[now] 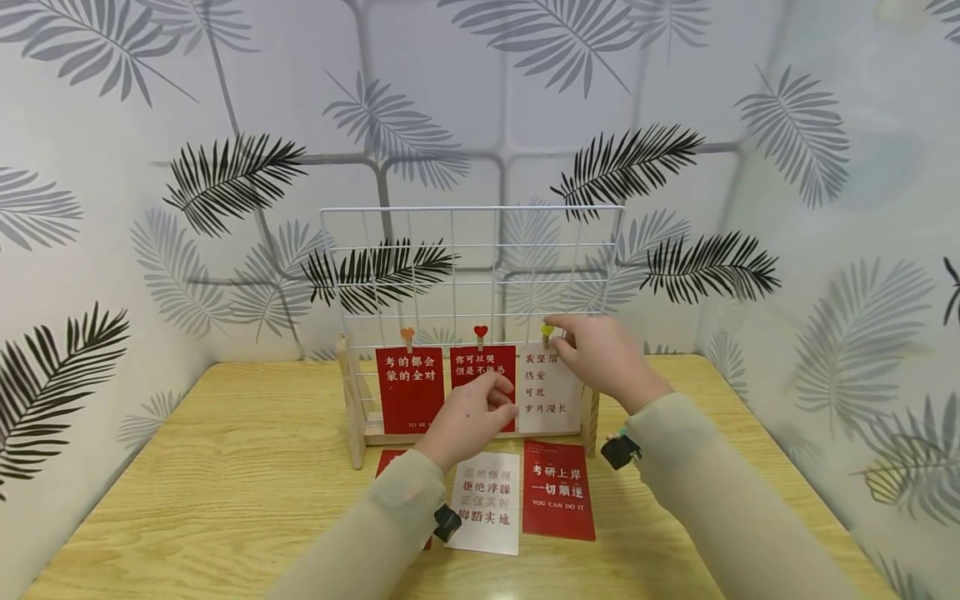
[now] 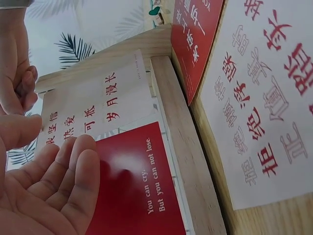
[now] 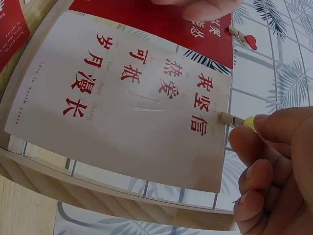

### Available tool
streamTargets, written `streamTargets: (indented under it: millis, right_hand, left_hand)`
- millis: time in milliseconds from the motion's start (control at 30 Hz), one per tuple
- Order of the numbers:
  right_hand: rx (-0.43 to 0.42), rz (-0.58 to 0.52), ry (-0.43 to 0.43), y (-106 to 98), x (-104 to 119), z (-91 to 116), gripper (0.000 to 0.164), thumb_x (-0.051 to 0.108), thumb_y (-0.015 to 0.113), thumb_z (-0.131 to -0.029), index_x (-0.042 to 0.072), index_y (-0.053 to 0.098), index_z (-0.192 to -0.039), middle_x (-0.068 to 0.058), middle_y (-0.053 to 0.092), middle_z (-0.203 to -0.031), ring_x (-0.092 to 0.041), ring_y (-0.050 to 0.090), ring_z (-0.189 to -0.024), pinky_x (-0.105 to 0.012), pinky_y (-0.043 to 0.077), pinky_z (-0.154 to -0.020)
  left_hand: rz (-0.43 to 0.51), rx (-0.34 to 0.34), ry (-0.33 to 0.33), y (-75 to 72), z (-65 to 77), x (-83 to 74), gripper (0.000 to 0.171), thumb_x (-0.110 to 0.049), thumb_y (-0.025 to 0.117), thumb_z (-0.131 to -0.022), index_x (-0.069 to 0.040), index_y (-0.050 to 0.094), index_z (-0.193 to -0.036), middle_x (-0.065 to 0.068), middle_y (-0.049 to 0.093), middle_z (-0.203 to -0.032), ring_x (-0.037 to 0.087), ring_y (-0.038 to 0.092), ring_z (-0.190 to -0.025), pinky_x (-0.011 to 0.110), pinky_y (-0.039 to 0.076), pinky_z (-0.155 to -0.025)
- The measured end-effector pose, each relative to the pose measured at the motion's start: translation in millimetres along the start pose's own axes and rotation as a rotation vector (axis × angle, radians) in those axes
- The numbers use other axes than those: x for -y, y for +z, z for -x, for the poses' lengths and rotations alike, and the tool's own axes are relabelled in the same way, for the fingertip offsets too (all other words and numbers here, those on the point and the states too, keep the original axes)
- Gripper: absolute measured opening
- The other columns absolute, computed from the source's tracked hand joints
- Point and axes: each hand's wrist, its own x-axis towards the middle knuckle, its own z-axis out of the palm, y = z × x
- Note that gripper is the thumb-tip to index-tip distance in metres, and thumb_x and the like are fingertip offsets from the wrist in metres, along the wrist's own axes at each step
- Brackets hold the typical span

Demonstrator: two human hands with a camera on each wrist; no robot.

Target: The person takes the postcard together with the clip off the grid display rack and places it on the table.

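Observation:
My right hand [image 1: 603, 358] pinches a small wooden clothespin with a yellow heart [image 3: 250, 123] between thumb and index finger. The clothespin sits at the top edge of a white card [image 3: 122, 107] printed with red characters, which hangs against a white wire grid [image 1: 435, 207]. My left hand [image 1: 468, 421] hovers in front of the middle red card [image 2: 139, 176], fingers relaxed and holding nothing. That red card hangs from a clothespin with a red heart [image 1: 481, 332]. To its left, another red card [image 1: 408, 400] hangs from a clothespin with an orange heart [image 1: 407, 334].
Wooden feet and a wooden bar [image 1: 405, 438] support the grid on a wood-grain table [image 1: 225, 467]. On the table before it lie a white card [image 1: 487, 500], a red card [image 1: 558, 492] and another red card partly hidden by the left arm. Leaf-patterned walls stand behind and beside.

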Motion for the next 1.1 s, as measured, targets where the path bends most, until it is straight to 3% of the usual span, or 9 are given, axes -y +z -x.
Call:
streamTargets:
  millis: [167, 500, 900, 1100]
  right_hand:
    - [-0.01, 0.005, 0.0, 2, 0, -1, 0.039, 0.027, 0.061, -0.102, 0.014, 0.062, -0.14, -0.001, 0.065, -0.081, -0.018, 0.057, -0.069, -0.034, 0.048, -0.061]
    - [-0.072, 0.037, -0.01, 7, 1, -1, 0.036, 0.027, 0.058, -0.103, 0.016, 0.065, -0.137, 0.0, 0.055, -0.064, -0.015, 0.043, -0.049, -0.032, 0.04, -0.047]
    - [-0.121, 0.055, 0.006, 10, 0, -1, 0.033, 0.027, 0.059, -0.103, 0.017, 0.067, -0.134, -0.002, 0.064, -0.076, -0.018, 0.047, -0.053, -0.033, 0.041, -0.05]
    - [-0.119, 0.064, 0.015, 11, 1, 0, 0.033, 0.027, 0.057, -0.103, 0.017, 0.066, -0.134, -0.002, 0.06, -0.07, -0.017, 0.044, -0.05, -0.032, 0.04, -0.047]
  left_hand:
    - [0.017, -0.001, -0.006, 2.3, -1.0, -2.0, 0.028, -0.026, 0.066, -0.099, -0.014, 0.061, -0.124, -0.006, 0.066, -0.104, 0.015, 0.063, -0.093, 0.037, 0.054, -0.084]
    - [0.061, 0.017, -0.055, 8.5, -6.4, -0.3, 0.036, -0.028, 0.068, -0.098, -0.014, 0.057, -0.129, -0.004, 0.065, -0.107, 0.015, 0.064, -0.093, 0.036, 0.055, -0.085]
    - [0.061, -0.013, -0.055, 16.4, -12.6, -0.2, 0.043, -0.03, 0.067, -0.097, -0.014, 0.054, -0.135, -0.004, 0.065, -0.111, 0.016, 0.063, -0.1, 0.035, 0.055, -0.087]
    - [0.075, -0.037, -0.056, 21.8, -17.2, 2.2, 0.044, -0.029, 0.065, -0.098, -0.013, 0.053, -0.138, -0.004, 0.065, -0.113, 0.014, 0.063, -0.1, 0.036, 0.055, -0.087]
